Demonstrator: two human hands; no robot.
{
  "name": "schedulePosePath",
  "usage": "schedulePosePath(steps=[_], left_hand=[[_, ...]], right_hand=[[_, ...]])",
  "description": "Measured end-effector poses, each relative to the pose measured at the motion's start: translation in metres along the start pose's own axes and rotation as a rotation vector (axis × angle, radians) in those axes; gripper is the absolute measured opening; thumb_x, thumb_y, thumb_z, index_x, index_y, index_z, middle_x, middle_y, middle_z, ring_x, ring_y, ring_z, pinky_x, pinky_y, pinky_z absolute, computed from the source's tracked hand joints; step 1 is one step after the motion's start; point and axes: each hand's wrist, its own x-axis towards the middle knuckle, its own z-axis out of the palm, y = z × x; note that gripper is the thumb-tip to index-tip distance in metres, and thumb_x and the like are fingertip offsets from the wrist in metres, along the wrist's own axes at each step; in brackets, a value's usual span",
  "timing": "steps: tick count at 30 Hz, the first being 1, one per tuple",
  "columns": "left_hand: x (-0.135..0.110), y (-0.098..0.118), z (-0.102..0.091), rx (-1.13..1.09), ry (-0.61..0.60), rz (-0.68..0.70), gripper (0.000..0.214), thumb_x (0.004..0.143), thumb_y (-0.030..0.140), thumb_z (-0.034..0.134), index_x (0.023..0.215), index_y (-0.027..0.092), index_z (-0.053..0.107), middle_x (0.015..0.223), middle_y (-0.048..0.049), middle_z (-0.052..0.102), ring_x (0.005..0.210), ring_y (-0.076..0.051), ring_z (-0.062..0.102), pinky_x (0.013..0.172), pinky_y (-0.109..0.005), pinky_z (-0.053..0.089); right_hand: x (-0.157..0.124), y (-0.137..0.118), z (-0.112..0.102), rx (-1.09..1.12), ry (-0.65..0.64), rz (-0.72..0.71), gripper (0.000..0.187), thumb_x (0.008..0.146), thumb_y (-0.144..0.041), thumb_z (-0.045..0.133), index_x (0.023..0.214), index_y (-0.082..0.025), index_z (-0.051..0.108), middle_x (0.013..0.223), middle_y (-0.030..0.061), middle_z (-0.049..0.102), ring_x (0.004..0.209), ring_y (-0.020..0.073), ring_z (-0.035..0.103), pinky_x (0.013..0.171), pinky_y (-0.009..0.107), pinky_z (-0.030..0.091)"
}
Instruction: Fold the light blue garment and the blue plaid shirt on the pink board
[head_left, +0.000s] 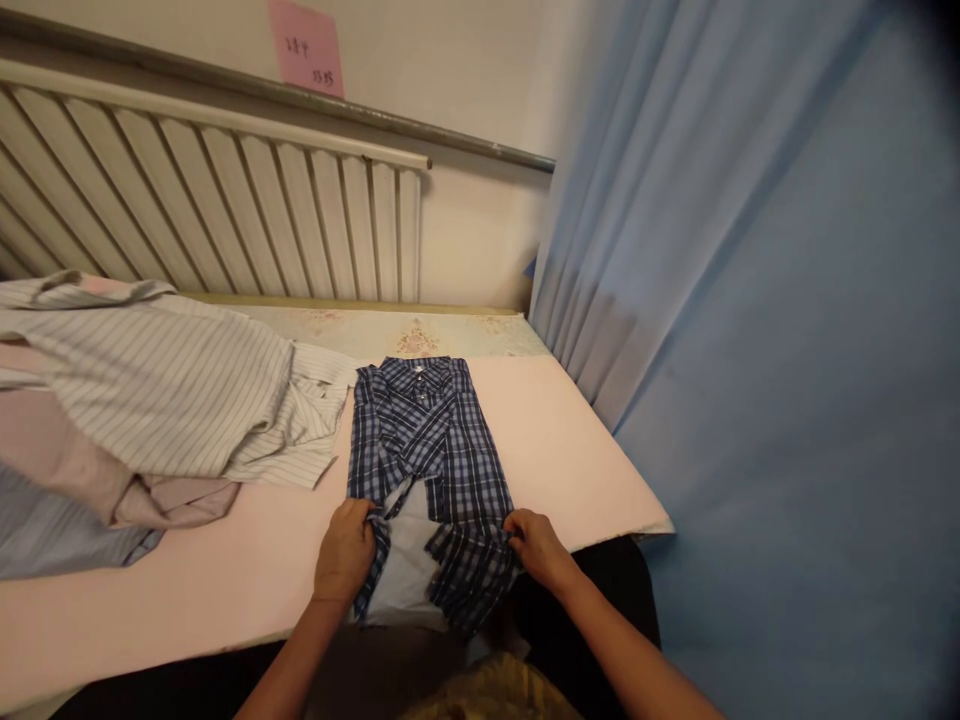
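Note:
A dark blue plaid shirt (474,445) lies in front of me, its collar pointing away and its sides folded inward. Its lower end hangs over the near edge of the table, and a pale lining or cloth shows in the gap at the middle. My left hand (346,550) grips the shirt's left edge, fingers closed on the fabric. On the opposite edge, my right hand (536,545) pinches the plaid cloth between thumb and fingers. Part of the hem droops between the two hands.
Left of the plaid shirt lies a pile with a striped shirt (172,375), a mauve garment (67,450) and a grey-blue garment (52,525). They rest on a pink-covered table (555,450). A radiator (225,200) stands behind; a blue curtain (735,350) hangs at the right.

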Motion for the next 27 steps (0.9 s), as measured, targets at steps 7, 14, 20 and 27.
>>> schedulePosePath(steps=[7,14,20,27], left_hand=[[-0.0001,0.0016,-0.0014,0.015,-0.004,0.0,0.024,0.078,0.01,0.036,0.09,0.021,0.053,0.09,-0.0057,0.056,0.093,-0.021,0.054,0.085,-0.034,0.045],[-0.0007,0.0001,0.0007,0.015,-0.001,0.01,0.023,0.078,0.01,0.036,0.09,0.02,0.053,0.09,-0.0058,0.055,0.093,-0.021,0.054,0.086,-0.035,0.045],[-0.0008,0.0004,-0.0002,0.009,-0.004,0.01,0.023,0.078,0.009,0.037,0.091,0.02,0.052,0.09,-0.0057,0.055,0.093,-0.021,0.053,0.086,-0.035,0.045],[-0.0002,0.0017,-0.0016,0.022,0.008,0.016,0.024,0.077,0.01,0.037,0.091,0.019,0.054,0.09,-0.006,0.057,0.092,-0.021,0.055,0.086,-0.034,0.045]], right_hand=[[0.0019,0.0032,0.0056,0.012,0.008,0.015,0.017,0.061,-0.005,0.05,0.069,-0.019,0.049,0.07,-0.0033,0.053,0.066,0.012,0.048,0.061,0.021,0.033],[0.0035,0.0032,0.0069,0.01,0.004,0.013,0.017,0.062,-0.005,0.051,0.07,-0.02,0.048,0.071,-0.0027,0.052,0.067,0.0122,0.047,0.061,0.022,0.032],[0.0045,0.0027,0.008,-0.004,0.014,0.002,0.017,0.063,-0.006,0.051,0.072,-0.02,0.048,0.072,-0.002,0.052,0.068,0.0126,0.046,0.062,0.023,0.032],[0.0017,0.0013,0.0085,-0.011,0.024,-0.017,0.019,0.064,-0.005,0.051,0.076,-0.019,0.052,0.075,-0.001,0.053,0.07,0.0134,0.047,0.065,0.023,0.033]])
